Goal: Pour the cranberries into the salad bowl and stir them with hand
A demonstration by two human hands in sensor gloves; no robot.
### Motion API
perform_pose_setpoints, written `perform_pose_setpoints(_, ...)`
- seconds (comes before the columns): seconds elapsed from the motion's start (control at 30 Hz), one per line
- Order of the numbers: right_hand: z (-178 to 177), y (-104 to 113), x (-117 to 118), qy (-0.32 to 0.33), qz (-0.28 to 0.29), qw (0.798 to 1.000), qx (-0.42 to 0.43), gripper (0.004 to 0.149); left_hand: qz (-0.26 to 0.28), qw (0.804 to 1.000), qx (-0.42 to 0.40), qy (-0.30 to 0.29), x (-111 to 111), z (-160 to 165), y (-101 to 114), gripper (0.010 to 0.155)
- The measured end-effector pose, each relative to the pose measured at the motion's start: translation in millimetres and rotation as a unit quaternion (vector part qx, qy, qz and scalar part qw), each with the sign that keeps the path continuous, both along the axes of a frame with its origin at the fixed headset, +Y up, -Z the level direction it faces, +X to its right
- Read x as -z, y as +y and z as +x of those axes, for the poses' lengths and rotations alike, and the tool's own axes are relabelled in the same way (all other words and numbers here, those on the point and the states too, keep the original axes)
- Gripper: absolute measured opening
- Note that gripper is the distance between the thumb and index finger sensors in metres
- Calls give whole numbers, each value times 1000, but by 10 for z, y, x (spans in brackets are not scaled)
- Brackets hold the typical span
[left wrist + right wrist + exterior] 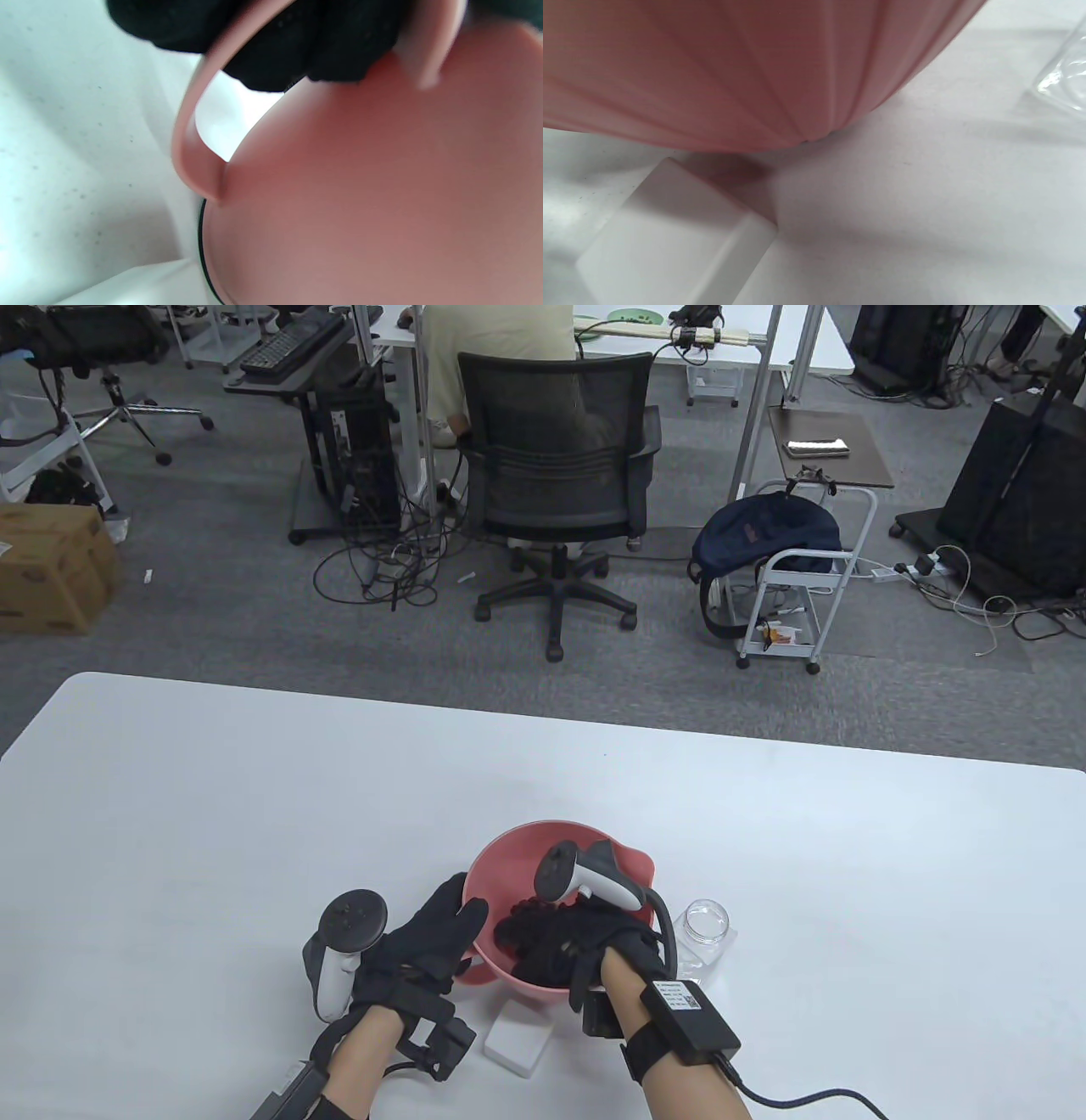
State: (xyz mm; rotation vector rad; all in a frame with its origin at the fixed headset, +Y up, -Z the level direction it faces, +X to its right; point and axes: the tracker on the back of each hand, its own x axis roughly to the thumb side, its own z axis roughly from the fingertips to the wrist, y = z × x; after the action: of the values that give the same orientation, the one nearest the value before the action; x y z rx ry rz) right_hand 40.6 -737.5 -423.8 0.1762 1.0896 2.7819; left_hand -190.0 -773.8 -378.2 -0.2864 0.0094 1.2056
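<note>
A pink salad bowl (543,836) stands on the white table near its front edge. My left hand (441,925) grips the bowl's left rim. In the left wrist view its black fingers (297,42) curl over the bowl's pink handle (191,140). My right hand (543,942) reaches down inside the bowl, its fingers spread among dark cranberries (530,909); most of the contents are hidden under the glove. The right wrist view shows only the ribbed outer wall of the bowl (712,63), with no fingers in it.
An empty clear jar (707,922) stands just right of the bowl, its edge also in the right wrist view as the jar (1065,80). A white block (517,1039) lies against the bowl's near side, seen close as the block (670,237). Behind the table are office chairs and desks.
</note>
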Motion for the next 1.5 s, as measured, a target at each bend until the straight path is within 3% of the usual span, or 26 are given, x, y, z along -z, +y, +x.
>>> perform_pose_setpoints(0.3, -6, 6, -5, -1, -6, 1000, -13, 70, -2, 1000, -1, 1, -1, -3, -2, 78)
perform_pose_setpoints(0.83, -4, 5, 6, -24, -14, 999, -20, 90, -9, 1000, -7, 4, 3, -13, -3, 78)
perform_pose_setpoints(1.3, -12, 37, 10, -32, 11, 998, -62, 83, -9, 1000, -7, 4, 8, -16, -6, 77)
perform_pose_setpoints(1.5, -14, 43, 11, -31, 14, 997, -64, 72, -9, 1000, -7, 4, 8, -17, -8, 78)
